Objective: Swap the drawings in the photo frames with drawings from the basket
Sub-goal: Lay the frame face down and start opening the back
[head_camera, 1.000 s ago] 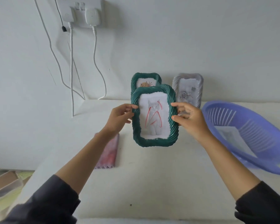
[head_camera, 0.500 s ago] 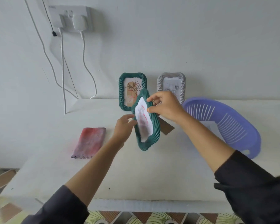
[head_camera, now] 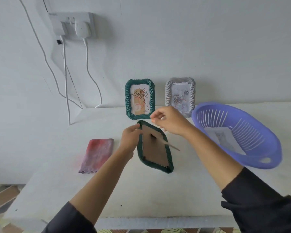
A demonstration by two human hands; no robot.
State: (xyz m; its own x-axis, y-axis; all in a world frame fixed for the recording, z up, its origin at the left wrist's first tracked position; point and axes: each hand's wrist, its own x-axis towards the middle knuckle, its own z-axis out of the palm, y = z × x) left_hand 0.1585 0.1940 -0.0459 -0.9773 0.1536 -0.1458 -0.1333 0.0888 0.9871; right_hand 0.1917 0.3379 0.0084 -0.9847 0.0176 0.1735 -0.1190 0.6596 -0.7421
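A dark green ribbed photo frame (head_camera: 154, 153) is laid face down on the white counter (head_camera: 141, 190), with its brown cardboard back turned upward and the back's stand flap (head_camera: 168, 143) lifted off the board toward the right. The frame's upper left rim is gripped by the left hand (head_camera: 129, 139). The right hand (head_camera: 170, 122) is held just above the frame's far end, its fingers curled and the thumb brought to the forefinger; nothing is seen pinched between them. Behind, two further frames are leaned upright against the wall. One is a second green ribbed frame (head_camera: 127, 101) filled with a line drawing of a plant over an orange patch. The other, just to its right, is a pale grey ribbed frame (head_camera: 192, 96) filled with a drawing of roses. A lilac slotted plastic basket (head_camera: 252, 138) is set at the right of the counter, and a white paper sheet with a faint drawing (head_camera: 225, 138) is laid inside it. A folded red-and-pink cloth (head_camera: 97, 153) is laid flat to the left of the face-down frame, apart from it. On the wall above, a white double socket (head_camera: 74, 22) is fitted with two plugs, from which white cables (head_camera: 65, 81) are hung down.
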